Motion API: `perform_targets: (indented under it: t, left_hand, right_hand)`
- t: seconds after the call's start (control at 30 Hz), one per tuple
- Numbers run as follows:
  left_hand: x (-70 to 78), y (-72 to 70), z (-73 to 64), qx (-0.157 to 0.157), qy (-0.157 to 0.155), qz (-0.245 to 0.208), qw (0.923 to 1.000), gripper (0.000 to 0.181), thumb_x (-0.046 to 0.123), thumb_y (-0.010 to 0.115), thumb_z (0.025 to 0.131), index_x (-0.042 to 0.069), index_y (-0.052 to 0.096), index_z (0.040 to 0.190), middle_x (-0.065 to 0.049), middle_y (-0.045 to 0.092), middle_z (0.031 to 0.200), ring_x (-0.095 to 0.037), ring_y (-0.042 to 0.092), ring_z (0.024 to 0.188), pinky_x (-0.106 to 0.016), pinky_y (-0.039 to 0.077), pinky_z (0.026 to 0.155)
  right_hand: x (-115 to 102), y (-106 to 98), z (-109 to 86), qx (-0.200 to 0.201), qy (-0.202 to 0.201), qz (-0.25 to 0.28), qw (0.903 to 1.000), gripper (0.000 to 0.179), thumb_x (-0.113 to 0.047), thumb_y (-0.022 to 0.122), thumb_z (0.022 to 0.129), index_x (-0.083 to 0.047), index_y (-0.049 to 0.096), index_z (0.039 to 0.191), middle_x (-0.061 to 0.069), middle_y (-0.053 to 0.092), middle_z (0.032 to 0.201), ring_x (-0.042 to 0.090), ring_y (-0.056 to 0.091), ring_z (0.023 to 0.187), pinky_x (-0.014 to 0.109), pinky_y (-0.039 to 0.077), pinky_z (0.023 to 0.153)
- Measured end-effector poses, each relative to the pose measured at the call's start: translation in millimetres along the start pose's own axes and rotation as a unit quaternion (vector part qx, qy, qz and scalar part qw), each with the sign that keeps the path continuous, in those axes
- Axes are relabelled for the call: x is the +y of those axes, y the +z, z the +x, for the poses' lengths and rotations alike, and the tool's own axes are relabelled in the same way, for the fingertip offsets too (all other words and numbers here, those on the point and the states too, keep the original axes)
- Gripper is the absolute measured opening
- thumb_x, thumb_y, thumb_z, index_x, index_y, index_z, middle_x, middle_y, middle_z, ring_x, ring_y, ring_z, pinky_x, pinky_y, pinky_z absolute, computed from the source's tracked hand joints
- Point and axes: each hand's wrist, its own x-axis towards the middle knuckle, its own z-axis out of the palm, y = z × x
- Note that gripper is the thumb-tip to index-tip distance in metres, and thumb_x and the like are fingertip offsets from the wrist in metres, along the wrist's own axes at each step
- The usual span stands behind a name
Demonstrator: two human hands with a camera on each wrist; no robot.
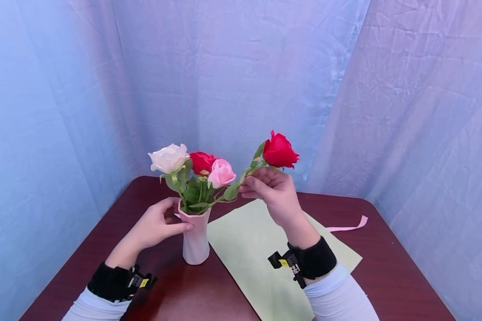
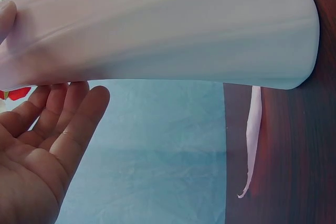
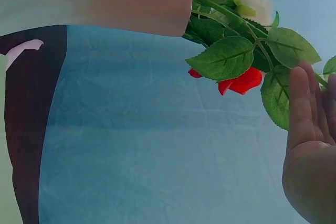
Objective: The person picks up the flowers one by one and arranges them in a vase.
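Note:
A pink-and-white vase (image 1: 196, 243) stands upright on the table, holding a white rose (image 1: 168, 158), a red rose (image 1: 201, 162) and a pink rose (image 1: 222, 173). My left hand (image 1: 154, 225) grips it near the rim, thumb in front; the left wrist view has the fingertips (image 2: 79, 90) against the vase wall. Between thumb and fingers, my right hand (image 1: 275, 194) pinches the stem of another red rose (image 1: 280, 150), which leans out to the right with its lower stem at the vase mouth. Its lower end is hidden. Green leaves (image 3: 228, 59) crowd above the rim in the right wrist view.
A pale green sheet of paper (image 1: 249, 249) lies on the dark red-brown table (image 1: 193, 294), right of the vase. Part of a pink ribbon (image 1: 349, 228) shows beyond the sheet's right edge. Light blue curtains (image 1: 241, 89) hang behind the table and along its sides.

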Motion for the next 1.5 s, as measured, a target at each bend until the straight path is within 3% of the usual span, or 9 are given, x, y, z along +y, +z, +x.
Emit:
perform_targets:
  t: [0.17, 0.43, 0.67, 0.87, 1.07, 1.27, 1.4, 1.5]
  left_hand:
    - [1.5, -0.1, -0.4, 0.0, 0.0, 0.003, 1.0, 0.054, 0.013, 0.089, 0.08, 0.0, 0.06, 0.124, -0.009, 0.067, 0.111, -0.02, 0.069, 0.095, -0.031, 0.06, 0.079]
    - [2.6, -0.3, -0.5, 0.001, -0.003, 0.004, 1.0, 0.054, 0.013, 0.089, 0.079, 0.0, 0.06, 0.123, -0.009, 0.066, 0.111, -0.021, 0.068, 0.095, -0.032, 0.06, 0.079]
    - [3.0, -0.3, -0.5, 0.001, -0.002, 0.004, 1.0, 0.054, 0.013, 0.089, 0.079, 0.0, 0.061, 0.123, -0.009, 0.067, 0.11, -0.02, 0.068, 0.095, -0.031, 0.06, 0.078]
    - [2.9, 0.0, -0.2, 0.001, 0.0, 0.007, 1.0, 0.054, 0.014, 0.089, 0.08, 0.001, 0.061, 0.123, -0.008, 0.067, 0.11, -0.02, 0.068, 0.095, -0.031, 0.06, 0.079]
    - [1.5, -0.4, -0.8, 0.002, -0.001, 0.011, 0.9999, 0.055, 0.016, 0.089, 0.08, 0.001, 0.061, 0.125, -0.008, 0.067, 0.11, -0.02, 0.069, 0.094, -0.031, 0.06, 0.079]
    - [2.1, -0.2, -1.2, 0.003, -0.001, 0.011, 0.9999, 0.054, 0.015, 0.089, 0.08, 0.001, 0.061, 0.124, -0.008, 0.067, 0.11, -0.019, 0.069, 0.093, -0.031, 0.06, 0.078]
    - [3.8, 0.0, -1.3, 0.002, -0.001, 0.01, 1.0, 0.054, 0.013, 0.089, 0.08, 0.001, 0.06, 0.124, -0.008, 0.067, 0.109, -0.018, 0.069, 0.093, -0.031, 0.06, 0.077]
    - [4.4, 0.1, -1.0, 0.001, -0.002, 0.011, 0.9999, 0.054, 0.013, 0.089, 0.08, 0.001, 0.06, 0.124, -0.008, 0.067, 0.109, -0.018, 0.068, 0.093, -0.031, 0.06, 0.076]
  right_hand:
    - [-3, 4, 2.0, 0.004, 0.003, -0.009, 1.0, 0.008, 0.004, 0.065, 0.096, -0.001, 0.069, 0.101, 0.012, 0.073, 0.093, 0.028, 0.075, 0.082, 0.05, 0.06, 0.079]
    - [-5, 7, 3.5, 0.01, 0.001, -0.051, 0.9987, 0.008, 0.007, 0.063, 0.094, 0.008, 0.067, 0.101, 0.014, 0.072, 0.087, 0.03, 0.075, 0.078, 0.051, 0.06, 0.077]
    - [-8, 5, 3.2, -0.009, -0.024, -0.039, 0.9989, 0.018, 0.009, 0.06, 0.095, -0.002, 0.072, 0.103, 0.012, 0.075, 0.094, 0.028, 0.075, 0.081, 0.05, 0.059, 0.08]
    - [-10, 2, 2.4, -0.018, -0.042, -0.03, 0.9985, 0.016, 0.0, 0.068, 0.096, -0.012, 0.075, 0.105, 0.009, 0.075, 0.101, 0.027, 0.075, 0.085, 0.048, 0.06, 0.08]
    - [-8, -1, 1.9, -0.02, -0.055, -0.027, 0.9979, 0.012, -0.003, 0.07, 0.096, -0.012, 0.074, 0.101, 0.009, 0.075, 0.1, 0.026, 0.075, 0.085, 0.047, 0.06, 0.078]
    - [-4, 4, 2.3, -0.026, -0.049, -0.03, 0.998, 0.021, 0.003, 0.066, 0.096, -0.014, 0.076, 0.103, 0.007, 0.075, 0.098, 0.027, 0.075, 0.083, 0.049, 0.06, 0.077]
    - [-2, 7, 3.0, -0.027, -0.037, -0.034, 0.9984, 0.021, 0.005, 0.064, 0.096, -0.011, 0.076, 0.103, 0.008, 0.075, 0.096, 0.025, 0.075, 0.08, 0.049, 0.06, 0.078]
    - [-1, 10, 3.9, -0.025, -0.03, -0.047, 0.9981, 0.016, 0.006, 0.064, 0.095, -0.001, 0.074, 0.104, 0.009, 0.075, 0.095, 0.024, 0.075, 0.08, 0.049, 0.06, 0.078]
